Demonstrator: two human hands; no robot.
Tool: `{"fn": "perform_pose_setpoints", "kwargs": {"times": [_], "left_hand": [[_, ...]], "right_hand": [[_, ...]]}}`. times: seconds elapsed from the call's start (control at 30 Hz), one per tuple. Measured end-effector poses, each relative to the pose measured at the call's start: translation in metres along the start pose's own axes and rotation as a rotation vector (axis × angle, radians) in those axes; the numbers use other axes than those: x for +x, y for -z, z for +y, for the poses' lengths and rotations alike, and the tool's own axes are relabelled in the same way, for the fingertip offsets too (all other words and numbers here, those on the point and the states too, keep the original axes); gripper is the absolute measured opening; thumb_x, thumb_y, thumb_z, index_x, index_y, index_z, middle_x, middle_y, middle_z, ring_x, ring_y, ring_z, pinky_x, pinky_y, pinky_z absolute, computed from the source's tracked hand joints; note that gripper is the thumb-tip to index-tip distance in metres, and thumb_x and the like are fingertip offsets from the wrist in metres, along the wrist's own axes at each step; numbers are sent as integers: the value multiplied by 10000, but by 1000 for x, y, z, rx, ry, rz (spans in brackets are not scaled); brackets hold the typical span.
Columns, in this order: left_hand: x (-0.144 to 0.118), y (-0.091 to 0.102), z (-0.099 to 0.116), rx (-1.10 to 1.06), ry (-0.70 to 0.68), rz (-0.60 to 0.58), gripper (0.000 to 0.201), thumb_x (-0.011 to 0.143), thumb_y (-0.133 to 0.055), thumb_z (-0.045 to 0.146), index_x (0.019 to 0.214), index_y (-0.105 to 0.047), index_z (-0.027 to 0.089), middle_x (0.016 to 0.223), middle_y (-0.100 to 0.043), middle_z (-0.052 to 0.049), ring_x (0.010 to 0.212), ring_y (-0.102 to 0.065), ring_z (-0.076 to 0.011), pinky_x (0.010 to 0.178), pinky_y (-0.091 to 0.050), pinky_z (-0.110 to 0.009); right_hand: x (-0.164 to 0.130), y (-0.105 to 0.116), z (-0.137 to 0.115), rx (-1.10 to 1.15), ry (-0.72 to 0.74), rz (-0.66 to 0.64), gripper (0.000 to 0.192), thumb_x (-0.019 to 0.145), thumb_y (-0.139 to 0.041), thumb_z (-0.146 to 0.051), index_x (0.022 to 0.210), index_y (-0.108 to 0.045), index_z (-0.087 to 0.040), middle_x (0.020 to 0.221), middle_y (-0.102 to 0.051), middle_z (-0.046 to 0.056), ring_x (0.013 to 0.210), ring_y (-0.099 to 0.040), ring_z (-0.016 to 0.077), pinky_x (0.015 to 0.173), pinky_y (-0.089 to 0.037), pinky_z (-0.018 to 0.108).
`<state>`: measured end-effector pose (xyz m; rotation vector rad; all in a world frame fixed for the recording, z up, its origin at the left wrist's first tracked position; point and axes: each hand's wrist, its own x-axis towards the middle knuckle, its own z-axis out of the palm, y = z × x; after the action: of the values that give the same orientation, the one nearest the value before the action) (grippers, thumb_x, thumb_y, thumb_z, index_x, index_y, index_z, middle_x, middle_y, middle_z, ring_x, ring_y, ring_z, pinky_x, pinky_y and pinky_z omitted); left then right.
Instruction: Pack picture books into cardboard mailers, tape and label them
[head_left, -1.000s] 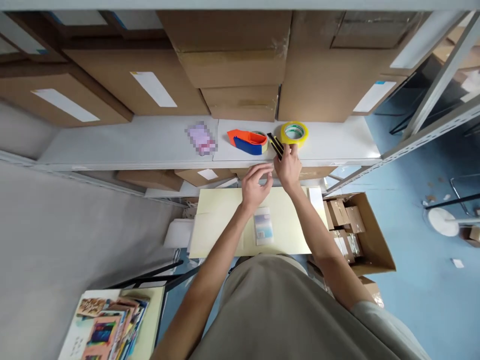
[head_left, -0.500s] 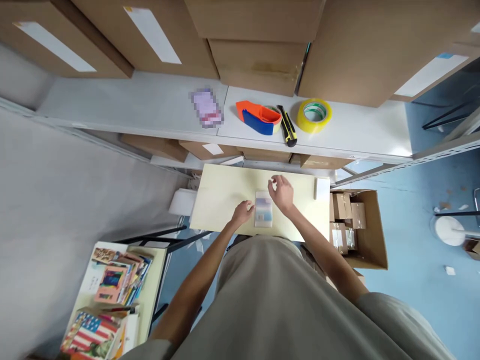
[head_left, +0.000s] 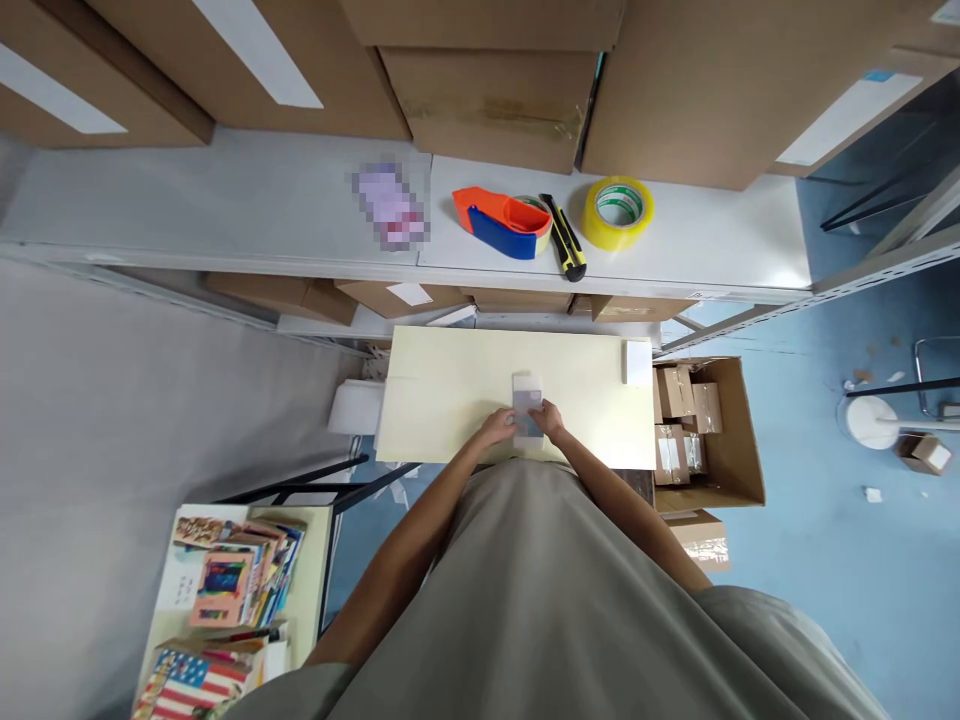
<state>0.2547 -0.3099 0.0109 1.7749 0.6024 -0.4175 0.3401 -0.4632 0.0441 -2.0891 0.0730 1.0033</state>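
A small flat rectangular packet [head_left: 527, 399] with a grey face and pale, clear-looking ends lies on the cream tabletop [head_left: 450, 380], close to its front edge. At the packet's left edge my left hand [head_left: 498, 426] is closed, with the fingertips on it. My right hand [head_left: 548, 418] pinches the opposite edge, its thumb reaching over the face. The fingers hide part of both sides. I cannot make out any print on the packet from here.
A white box [head_left: 638, 362] sits at the table's right end. Beyond, a shelf [head_left: 300, 200] holds an orange-and-blue tape dispenser [head_left: 501, 222], a box cutter [head_left: 564, 238] and yellow tape [head_left: 618, 214]. An open carton [head_left: 739, 440] stands right; books [head_left: 225, 580] lie left.
My right hand has come down onto the packet's right edge, and my left hand has closed at its left edge. The packet's visible face has turned from blue-and-pink to grey.
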Motion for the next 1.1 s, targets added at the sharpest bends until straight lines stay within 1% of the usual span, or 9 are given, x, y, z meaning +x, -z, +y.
{"fn": "perform_pose_setpoints", "kwargs": {"times": [0.1, 0.23, 0.37, 0.53, 0.67, 0.73, 0.83, 0.97, 1.1], "left_hand": [[-2, 10, 12, -66, 68, 90, 468, 803, -931, 455, 1135, -785, 158, 1249, -808, -221, 1251, -759, -395, 1157, -574, -558], [-11, 49, 45, -224, 17, 157, 719, 897, -839, 701, 1371, -737, 169, 1404, -773, -231, 1339, -738, -345, 1137, -588, -485], [-35, 91, 96, -540, -148, 2, 808, 774, -869, 865, 1159, -822, 156, 1126, -839, -152, 1026, -796, -294, 980, -644, -432], [-64, 115, 146, -506, -279, 153, 653, 769, -898, 814, 879, -803, 178, 870, -774, -48, 830, -695, -223, 801, -596, -334], [-77, 120, 157, -332, -375, 379, 607, 870, -794, 774, 710, -711, 194, 660, -601, 5, 705, -579, -180, 627, -455, -266], [-83, 117, 158, -262, -400, 478, 556, 933, -746, 703, 724, -732, 187, 640, -596, 8, 681, -577, -176, 604, -433, -263], [-92, 105, 159, -158, -434, 540, 426, 1013, -705, 573, 907, -853, 188, 747, -762, -9, 727, -696, -206, 661, -533, -279], [-101, 83, 160, 35, -627, 600, 281, 1042, -702, 373, 1236, -886, 286, 1252, -879, -49, 1123, -845, -291, 950, -694, -391], [-115, 70, 159, 226, -762, 551, 585, 962, -770, 247, 1543, -740, 310, 1556, -751, -81, 1362, -779, -333, 1156, -674, -476]], "right_hand": [[-4, 7, -18, 130, 97, -7, 327, 847, -787, -509, 971, -708, -217, 749, -720, -34, 795, -652, 193, 740, -555, 275], [-18, 31, -54, 333, 282, -56, 497, 833, -817, -635, 1075, -719, -212, 877, -773, -4, 833, -676, 199, 775, -584, 303], [-42, 58, -97, 597, 508, -144, 590, 822, -909, -651, 1177, -749, -208, 1017, -817, 31, 861, -709, 202, 789, -598, 315], [-65, 72, -136, 583, 598, -104, 652, 831, -921, -684, 1263, -767, -220, 1121, -849, 72, 971, -766, 254, 846, -654, 370], [-83, 63, -141, 486, 667, 232, 609, 956, -799, -679, 1382, -756, -246, 1438, -791, 150, 1275, -777, 314, 1041, -666, 458], [-94, 53, -139, 456, 669, 323, 593, 1016, -732, -668, 1439, -749, -253, 1544, -742, 164, 1407, -734, 327, 1101, -657, 483], [-109, 32, -138, 492, 628, 176, 646, 982, -777, -682, 1458, -763, -245, 1554, -747, 157, 1442, -726, 348, 1099, -675, 488], [-121, 12, -148, 573, 600, 90, 642, 921, -853, -677, 1387, -812, -237, 1482, -796, 125, 1403, -747, 355, 1125, -664, 485], [-125, 19, -154, 580, 590, 162, 541, 909, -861, -668, 1238, -855, -238, 1276, -859, 89, 1217, -791, 332, 1010, -678, 433]]}}
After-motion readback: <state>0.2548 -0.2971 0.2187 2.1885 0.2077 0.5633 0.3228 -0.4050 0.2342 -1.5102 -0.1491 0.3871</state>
